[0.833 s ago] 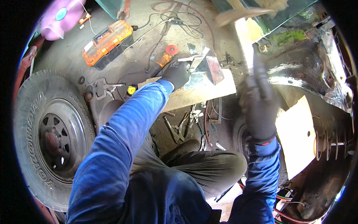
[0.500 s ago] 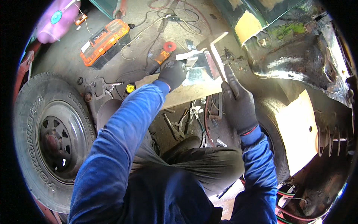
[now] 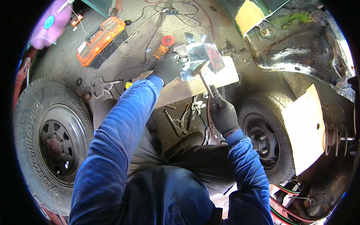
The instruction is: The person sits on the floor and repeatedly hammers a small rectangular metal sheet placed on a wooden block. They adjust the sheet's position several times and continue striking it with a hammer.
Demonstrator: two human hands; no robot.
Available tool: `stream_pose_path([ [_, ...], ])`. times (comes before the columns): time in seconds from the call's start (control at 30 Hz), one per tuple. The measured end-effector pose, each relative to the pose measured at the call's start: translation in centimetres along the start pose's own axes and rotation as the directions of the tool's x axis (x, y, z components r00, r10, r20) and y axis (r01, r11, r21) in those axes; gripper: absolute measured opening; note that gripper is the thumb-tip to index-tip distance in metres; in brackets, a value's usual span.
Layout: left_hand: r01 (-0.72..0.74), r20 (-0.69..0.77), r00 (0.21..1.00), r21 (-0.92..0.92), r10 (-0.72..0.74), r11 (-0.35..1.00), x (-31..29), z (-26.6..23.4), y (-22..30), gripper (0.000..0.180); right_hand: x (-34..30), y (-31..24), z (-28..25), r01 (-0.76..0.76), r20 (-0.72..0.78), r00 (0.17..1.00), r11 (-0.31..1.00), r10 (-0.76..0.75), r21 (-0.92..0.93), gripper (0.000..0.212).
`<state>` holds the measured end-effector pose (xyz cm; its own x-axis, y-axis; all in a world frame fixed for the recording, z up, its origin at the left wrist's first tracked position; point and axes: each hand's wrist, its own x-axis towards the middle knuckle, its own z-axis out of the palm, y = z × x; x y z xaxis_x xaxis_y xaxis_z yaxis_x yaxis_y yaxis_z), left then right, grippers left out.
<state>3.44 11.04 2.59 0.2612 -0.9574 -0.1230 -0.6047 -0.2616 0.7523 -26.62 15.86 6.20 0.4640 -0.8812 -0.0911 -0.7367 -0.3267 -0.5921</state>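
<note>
My right hand [image 3: 224, 115], in a dark glove, is closed round the handle of a hammer [image 3: 204, 79]. The hammer's head is low over the right part of a wooden board [image 3: 176, 92]; whether it touches the board I cannot tell. At the board's far left edge, my gloved left hand [image 3: 167, 69] is closed on a small bent piece of sheet metal [image 3: 181, 51]. Its fingertips are partly hidden. Shiny sheet metal [image 3: 197, 52] and a reddish metal plate [image 3: 214, 58] lie at the board's far side, right of my left hand.
An angle grinder [image 3: 161, 51] with a red disc lies beyond my left hand, near an orange toolbox [image 3: 103, 42]. Locking pliers [image 3: 196, 107] and other tools lie before my legs. Tyred wheels flank me, a loose wheel [image 3: 54, 142] at left. Cords and a vehicle body [image 3: 300, 48] lie farther off.
The hammer has come down from its raised position toward the board. My right hand has moved left and nearer to me. The bent metal in my left hand has turned and shifted slightly left.
</note>
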Motion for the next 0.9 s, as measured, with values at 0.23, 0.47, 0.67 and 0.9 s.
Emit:
stream_pose_path([
  [0.23, -0.017, 0.045, 0.999, 0.168, 0.009, 0.986, 1.1, 0.1, 2.2, 0.033, 2.1, -6.9, -7.6, 0.056, -0.222, 0.975, 0.985, -0.019, 0.162, 0.053],
  [0.47, -0.074, 0.035, 0.997, 0.190, 0.068, 0.979, 1.3, 0.2, 2.9, 0.031, 3.6, -11.7, -13.9, 0.540, -0.473, 0.669, 0.812, -0.574, -0.222, 0.049],
  [0.67, -0.128, -0.068, 0.986, 0.260, 0.150, 0.957, 1.0, 1.9, 0.6, 0.039, 2.4, -6.7, -9.0, 0.301, -0.261, 0.918, 0.953, -0.299, -0.034, 0.055],
  [0.9, 0.041, -0.001, 0.999, -0.033, -0.042, 0.999, 1.1, 1.9, -0.8, 0.042, 1.0, -3.8, -6.1, 0.101, -0.187, 0.980, 0.983, -0.072, 0.150, 0.060],
])
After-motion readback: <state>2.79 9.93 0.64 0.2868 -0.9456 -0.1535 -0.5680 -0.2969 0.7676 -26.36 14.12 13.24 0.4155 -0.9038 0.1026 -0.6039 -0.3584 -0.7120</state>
